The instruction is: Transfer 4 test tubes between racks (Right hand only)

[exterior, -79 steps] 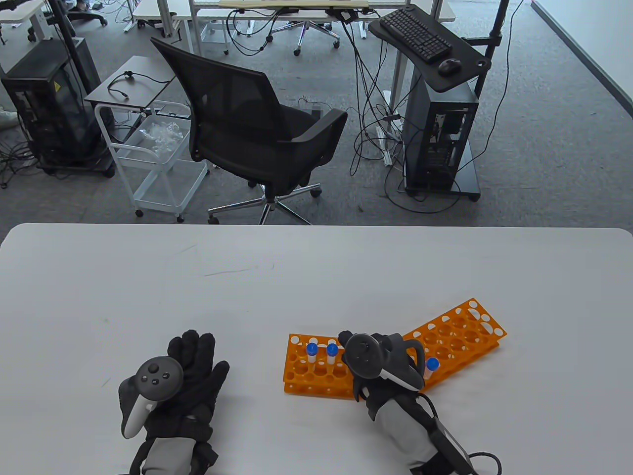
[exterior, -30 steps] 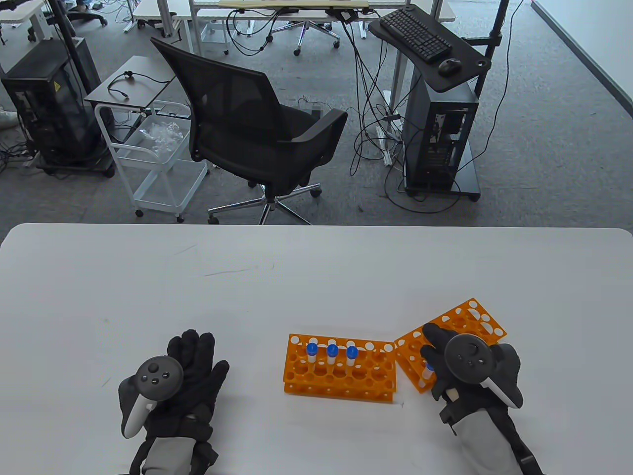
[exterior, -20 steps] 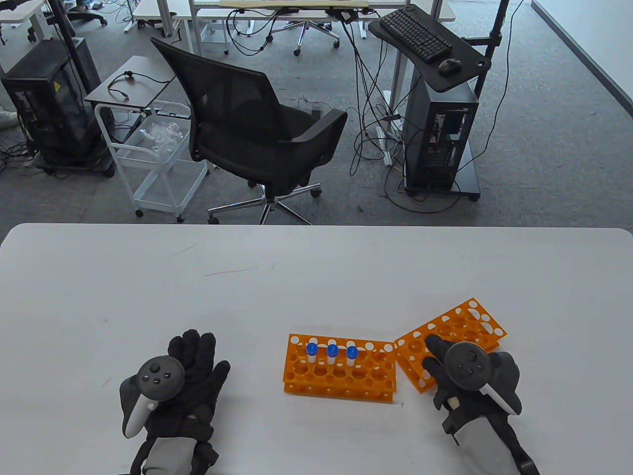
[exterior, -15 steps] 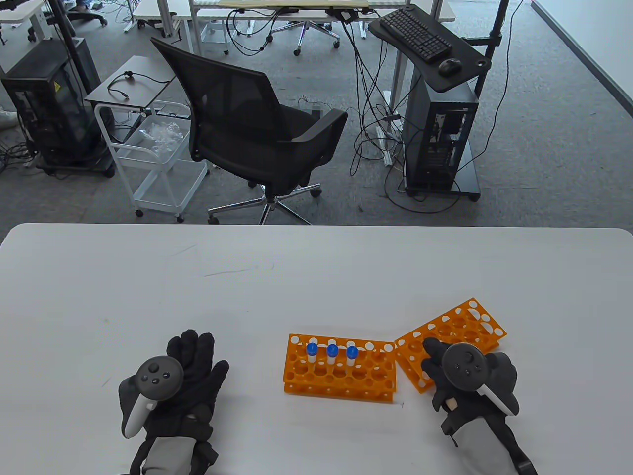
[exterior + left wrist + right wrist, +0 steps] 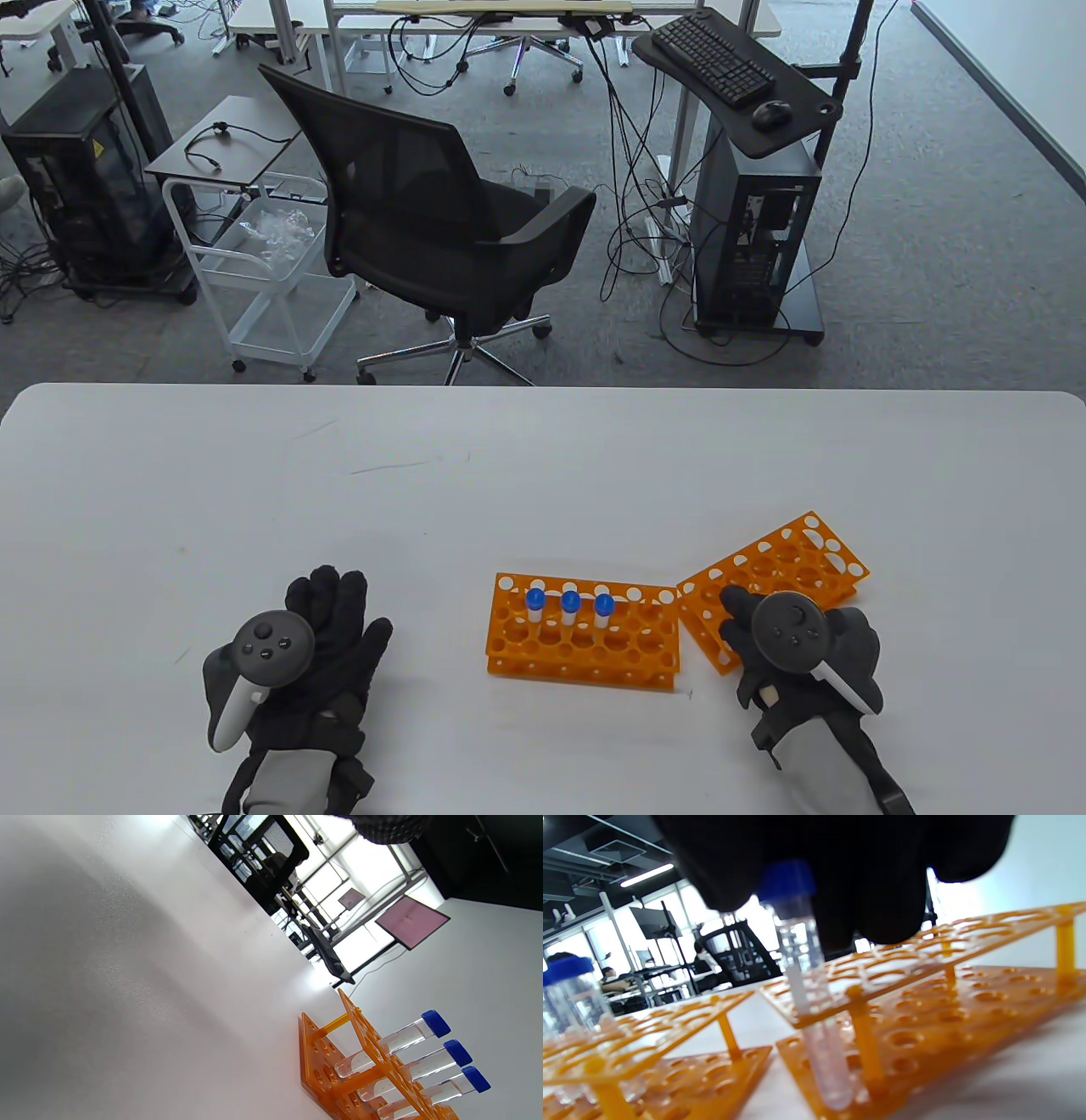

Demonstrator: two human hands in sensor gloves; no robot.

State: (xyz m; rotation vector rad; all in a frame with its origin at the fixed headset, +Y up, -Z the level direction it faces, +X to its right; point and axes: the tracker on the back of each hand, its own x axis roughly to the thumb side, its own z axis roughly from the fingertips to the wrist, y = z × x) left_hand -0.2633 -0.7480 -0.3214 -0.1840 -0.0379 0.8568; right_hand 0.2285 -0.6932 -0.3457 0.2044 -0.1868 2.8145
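Two orange racks sit on the white table. The left rack (image 5: 585, 645) holds three blue-capped test tubes (image 5: 568, 607) in its back row; they also show in the left wrist view (image 5: 407, 1035). My right hand (image 5: 747, 632) is over the near corner of the right rack (image 5: 797, 560). In the right wrist view its fingers (image 5: 882, 899) close around the blue cap of a test tube (image 5: 801, 955) that stands upright in a hole of the right rack (image 5: 967, 938). This tube is hidden under the hand in the table view. My left hand (image 5: 335, 615) rests flat on the table, holding nothing.
The two racks nearly touch at their corners. The left rack (image 5: 649, 1035) lies just left of the held tube. A black office chair (image 5: 441, 221), a white cart (image 5: 263, 263) and a computer stand (image 5: 747, 212) stand beyond the table's far edge.
My right hand left the third tube in the left rack, moved right to the right rack and settled over its tube, shifting slightly left and nearer in the last second. My left hand stayed still.
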